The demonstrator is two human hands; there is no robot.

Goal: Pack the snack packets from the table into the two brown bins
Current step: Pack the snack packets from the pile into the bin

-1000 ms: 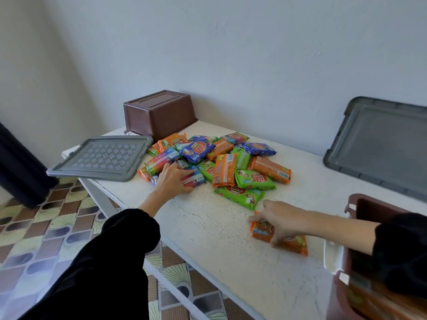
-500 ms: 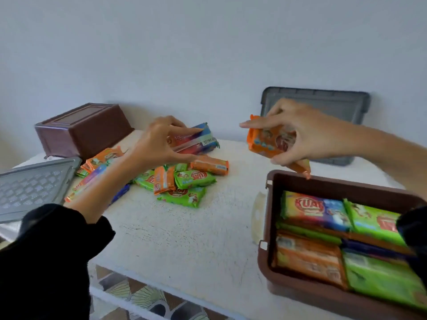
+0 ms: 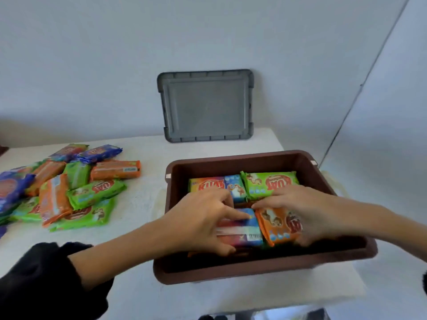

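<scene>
— What are the hands doing?

— Both are down inside the brown bin (image 3: 254,271). The left hand (image 3: 198,225) pinches a blue-and-red packet (image 3: 242,234), with its fingers (image 3: 233,214) curled over the top and the thumb under the near edge. The right hand (image 3: 307,211) grips an orange packet (image 3: 279,227), its fingers (image 3: 265,202) bent along the far edge.

— Do the two packets meet?

— Yes, they touch side by side between the two sets of fingers.

— What lies beyond the fingers?

— A green packet (image 3: 270,183) and a multicoloured packet (image 3: 215,185) lie flat against the bin's far wall. Further off, a grey lid (image 3: 205,107) leans on the wall.

— Where are the other snacks?

— The loose packets (image 3: 76,188) are heaped on the counter (image 3: 143,285), well to the left of the left fingers and outside the bin.
</scene>
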